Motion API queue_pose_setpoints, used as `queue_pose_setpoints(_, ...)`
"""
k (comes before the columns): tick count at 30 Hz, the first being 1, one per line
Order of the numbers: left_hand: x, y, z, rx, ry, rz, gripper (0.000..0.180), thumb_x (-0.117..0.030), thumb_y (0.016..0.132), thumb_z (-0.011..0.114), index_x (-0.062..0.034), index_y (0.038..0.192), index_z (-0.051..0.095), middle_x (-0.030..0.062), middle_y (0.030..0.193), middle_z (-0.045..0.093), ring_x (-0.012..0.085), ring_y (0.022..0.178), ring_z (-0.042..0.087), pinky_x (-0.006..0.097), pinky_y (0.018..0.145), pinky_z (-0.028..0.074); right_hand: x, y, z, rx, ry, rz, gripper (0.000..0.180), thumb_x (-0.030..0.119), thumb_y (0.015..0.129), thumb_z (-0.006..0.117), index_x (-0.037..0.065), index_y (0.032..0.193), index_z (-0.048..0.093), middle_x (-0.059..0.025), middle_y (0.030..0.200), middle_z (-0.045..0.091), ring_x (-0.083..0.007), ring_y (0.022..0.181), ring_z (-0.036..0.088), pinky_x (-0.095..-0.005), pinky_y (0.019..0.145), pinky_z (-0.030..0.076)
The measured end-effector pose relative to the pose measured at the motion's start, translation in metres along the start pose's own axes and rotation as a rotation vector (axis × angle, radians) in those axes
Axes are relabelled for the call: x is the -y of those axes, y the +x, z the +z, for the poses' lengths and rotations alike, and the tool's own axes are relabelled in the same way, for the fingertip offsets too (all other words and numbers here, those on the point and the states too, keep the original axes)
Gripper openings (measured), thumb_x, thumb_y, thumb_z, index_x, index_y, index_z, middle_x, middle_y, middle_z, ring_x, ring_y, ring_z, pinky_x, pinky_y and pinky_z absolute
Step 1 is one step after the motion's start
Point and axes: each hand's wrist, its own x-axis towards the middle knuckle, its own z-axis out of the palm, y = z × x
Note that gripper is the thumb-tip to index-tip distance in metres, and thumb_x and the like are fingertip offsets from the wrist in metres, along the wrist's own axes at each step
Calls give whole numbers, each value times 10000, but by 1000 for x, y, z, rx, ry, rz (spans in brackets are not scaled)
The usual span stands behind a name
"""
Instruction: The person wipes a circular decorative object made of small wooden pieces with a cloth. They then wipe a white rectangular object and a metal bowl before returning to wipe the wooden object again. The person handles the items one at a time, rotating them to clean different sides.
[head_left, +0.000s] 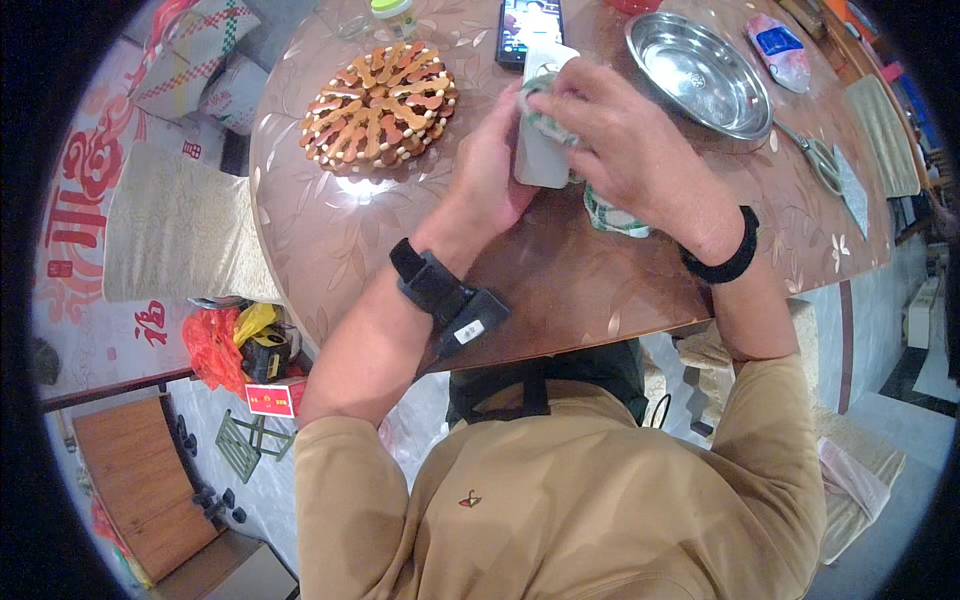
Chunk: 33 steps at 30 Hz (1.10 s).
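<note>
My left hand (492, 168) is closed around a long, flat white object (543, 165), held upright over the table; its exact kind I cannot make out. Pressed against its upper part is a green-and-white checked cloth (615, 216), pinched in the bent fingers of my right hand (640, 130). One end of the cloth hangs below that hand. Just beyond the hands lies a phone (513, 35) with its screen lit. To the left sits a round mat of brown wooden pieces with pale beads (379, 105).
On the right of the brown table (560, 290) are a round steel dish (692, 75), scissors (822, 163) and a blue-and-clear packet (780, 52). A green-lidded jar (394, 14) stands at the far left. Covered chairs (180, 230) flank the table.
</note>
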Motion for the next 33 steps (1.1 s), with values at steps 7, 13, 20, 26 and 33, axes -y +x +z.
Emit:
queue_pose_setpoints(7, -6, -2, 6, 14, 74, 115, 412, -336, 1041, 335, -133, 1379, 453, 66, 1243, 585, 198, 1096, 598, 364, 912, 514, 6, -4, -2, -2, -11, -73, 283, 16, 710, 620, 19, 990, 657, -143, 997, 568, -351, 962, 577, -439, 843, 500)
queue_pose_setpoints(13, -5, 7, -4, 38, 28, 114, 425, -281, 1046, 288, -69, 1395, 407, 126, 1220, 592, 240, 1082, 607, 394, 942, 504, 12, -4, -5, 120, 49, -89, 252, 11, 708, 615, 22, 950, 683, -141, 993, 574, -342, 966, 590, -431, 836, 503)
queue_pose_setpoints(20, -6, 6, 1, -23, -28, 76, 461, -343, 1053, 254, -56, 1358, 447, 146, 1235, 600, 270, 1090, 609, 400, 952, 498, -12, -4, -25, 290, 95, 33, 288, 6, 720, 571, 5, 976, 701, -164, 1047, 606, -358, 981, 601, -423, 882, 491)
queue_pose_setpoints(26, -2, 6, -7, 17, -16, 0, 520, -422, 1050, 251, -56, 1348, 468, 113, 1234, 608, 238, 1090, 609, 390, 923, 508, -10, -4, -25, 386, 231, 7, 336, 7, 708, 569, -1, 1017, 699, -178, 1025, 608, -365, 963, 602, -426, 884, 484)
queue_pose_setpoints(33, 3, 1, 5, -62, -39, -75, 452, -408, 1045, 332, -109, 1356, 468, 78, 1235, 603, 236, 1056, 611, 396, 859, 532, -25, -5, -32, 214, 200, 70, 337, 5, 728, 549, 12, 1028, 701, -178, 999, 613, -362, 948, 602, -413, 872, 484)
